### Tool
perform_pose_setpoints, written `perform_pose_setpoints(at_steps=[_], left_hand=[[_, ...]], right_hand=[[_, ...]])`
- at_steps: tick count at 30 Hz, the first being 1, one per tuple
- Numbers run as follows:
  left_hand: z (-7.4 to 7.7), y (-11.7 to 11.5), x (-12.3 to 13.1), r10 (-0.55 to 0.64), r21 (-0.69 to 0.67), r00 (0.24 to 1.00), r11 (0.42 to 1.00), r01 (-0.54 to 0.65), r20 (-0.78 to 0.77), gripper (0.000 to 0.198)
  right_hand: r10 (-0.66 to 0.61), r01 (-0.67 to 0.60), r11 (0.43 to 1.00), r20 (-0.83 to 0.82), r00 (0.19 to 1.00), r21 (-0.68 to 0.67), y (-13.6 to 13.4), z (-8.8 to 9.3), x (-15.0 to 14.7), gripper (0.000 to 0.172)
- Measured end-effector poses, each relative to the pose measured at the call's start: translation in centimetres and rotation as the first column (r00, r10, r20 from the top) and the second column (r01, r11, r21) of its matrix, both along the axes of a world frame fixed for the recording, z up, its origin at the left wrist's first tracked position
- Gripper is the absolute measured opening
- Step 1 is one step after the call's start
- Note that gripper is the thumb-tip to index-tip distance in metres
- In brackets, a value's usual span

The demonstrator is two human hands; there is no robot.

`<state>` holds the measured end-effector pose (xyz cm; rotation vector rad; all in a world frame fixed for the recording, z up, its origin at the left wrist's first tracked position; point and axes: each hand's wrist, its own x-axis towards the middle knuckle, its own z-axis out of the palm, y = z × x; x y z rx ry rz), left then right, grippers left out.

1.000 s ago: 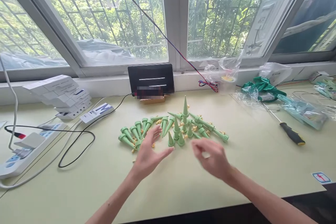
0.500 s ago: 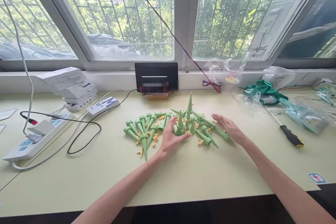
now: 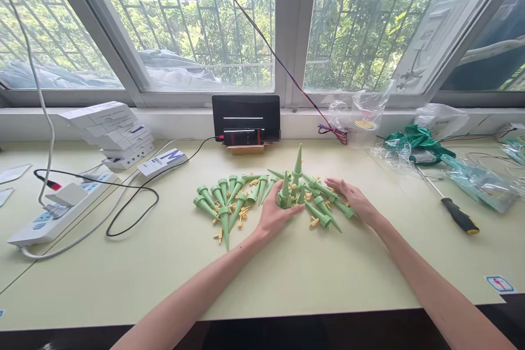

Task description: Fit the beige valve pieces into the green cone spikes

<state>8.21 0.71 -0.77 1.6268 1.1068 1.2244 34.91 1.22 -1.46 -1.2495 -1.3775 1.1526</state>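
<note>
Several green plastic plant-watering spikes [image 3: 224, 225] with ribbed caps lie across the middle of the table, small yellow valves [image 3: 314, 222] scattered among them. A few spikes stand point up, the tallest [image 3: 297, 167] at the centre back. My left hand [image 3: 275, 213] curves around the left side of an upright spike [image 3: 285, 191], thumb stretched in front and fingers behind; the fingers partly hide it, and I cannot see a firm grip. On the other side, my right hand [image 3: 356, 202] is open, fingers extended, against the outer edge of the lying spikes at right.
White boxes [image 3: 109, 131] are stacked at left behind a power strip [image 3: 61, 213] with cables. A phone [image 3: 243, 137] leans before a dark tablet [image 3: 246, 109] at the back. A screwdriver [image 3: 459, 215], green bag [image 3: 418, 144] and clear plastic packaging [image 3: 479, 180] lie at right.
My left hand has moved slightly right, and the upright spike beside it has shifted the same way. My right hand has come a little left. The camera view has shifted slightly.
</note>
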Motion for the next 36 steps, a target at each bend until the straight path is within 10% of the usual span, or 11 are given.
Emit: perform_pose_setpoints(at_steps=[11, 21, 36], left_hand=[[-0.1, -0.2, 1.2, -0.011, 0.007, 1.0, 1.0, 0.011, 0.017, 0.068], [-0.5, -0.4, 2.5, 0.015, -0.03, 0.999, 0.999, -0.013, 0.051, 0.061], [-0.2, -1.5, 5.8, 0.125, -0.1, 0.978, 0.989, -0.109, 0.166, 0.055]], right_hand=[[-0.107, 0.034, 0.959, 0.25, 0.962, 0.28, 0.1, 1.8, -1.6, 0.056], [0.165, -0.184, 0.939, 0.088, 0.982, 0.292, 2.3, 5.1, -7.5, 0.069], [0.139, -0.125, 0.957, -0.035, 0.99, 0.262, 2.9, 5.2, -8.0, 0.062]])
